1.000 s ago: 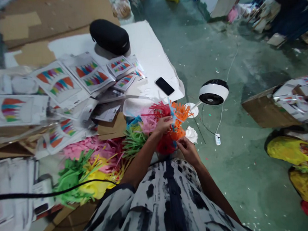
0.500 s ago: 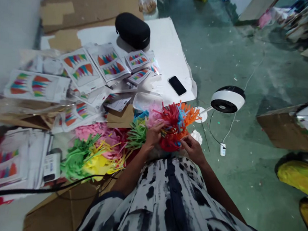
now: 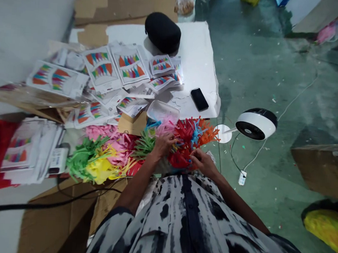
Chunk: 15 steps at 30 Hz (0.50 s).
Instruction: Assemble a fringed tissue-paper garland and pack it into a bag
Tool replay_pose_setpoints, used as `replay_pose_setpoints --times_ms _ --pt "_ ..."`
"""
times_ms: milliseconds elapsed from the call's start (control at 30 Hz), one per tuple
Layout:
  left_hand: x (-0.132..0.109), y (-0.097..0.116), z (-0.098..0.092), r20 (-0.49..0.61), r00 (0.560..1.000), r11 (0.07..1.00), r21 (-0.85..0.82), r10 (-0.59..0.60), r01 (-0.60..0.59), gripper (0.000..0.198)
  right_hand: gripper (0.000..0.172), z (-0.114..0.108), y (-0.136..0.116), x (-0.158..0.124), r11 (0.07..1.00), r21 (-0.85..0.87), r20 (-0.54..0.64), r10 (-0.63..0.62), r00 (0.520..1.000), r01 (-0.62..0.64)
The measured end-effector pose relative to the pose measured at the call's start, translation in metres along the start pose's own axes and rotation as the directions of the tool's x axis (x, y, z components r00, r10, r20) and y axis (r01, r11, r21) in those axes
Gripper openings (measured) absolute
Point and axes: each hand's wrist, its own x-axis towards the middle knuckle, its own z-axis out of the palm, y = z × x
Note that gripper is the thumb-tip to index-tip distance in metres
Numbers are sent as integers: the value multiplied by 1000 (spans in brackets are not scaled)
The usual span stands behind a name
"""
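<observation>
A bunch of tissue paper tassels (image 3: 185, 131) in red, blue and orange lies at the table's near edge, close to my body. From its left side my left hand (image 3: 164, 144) reaches in, fingers bent and closed on the tassels near the pink and green strands. On the right, my right hand (image 3: 203, 162) pinches at the lower edge of the red tassel (image 3: 178, 158). The exact bits between my fingertips are too small to make out. Beside my left forearm lie more tassels, green (image 3: 82, 159), yellow (image 3: 100, 169) and pink (image 3: 121, 148).
Printed packets (image 3: 131, 66) cover the table's left and middle. Further back sits a black case (image 3: 163, 32), with a phone (image 3: 199, 99) and a white plastic tray (image 3: 163, 112) nearer. A white fan (image 3: 256, 124) with a cord stands right; a cardboard box (image 3: 319, 170) lies beyond.
The view has turned slightly, so the table's far things sit further right. Both hands stay at the tassels, with only small finger movement.
</observation>
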Motion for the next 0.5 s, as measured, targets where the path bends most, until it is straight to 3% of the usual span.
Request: replay_pose_setpoints --times_ms 100,267,500 --pt "12 0 11 61 996 992 108 -70 63 24 19 1 2 1 999 -28 2 -17 1000 17" --pt "31 -1 18 -11 994 981 158 -108 108 28 18 16 0 -8 999 39 -81 3 997 1" --pt "23 -11 -7 -57 998 991 134 0 8 18 19 47 1 -21 990 142 -180 47 983 -22"
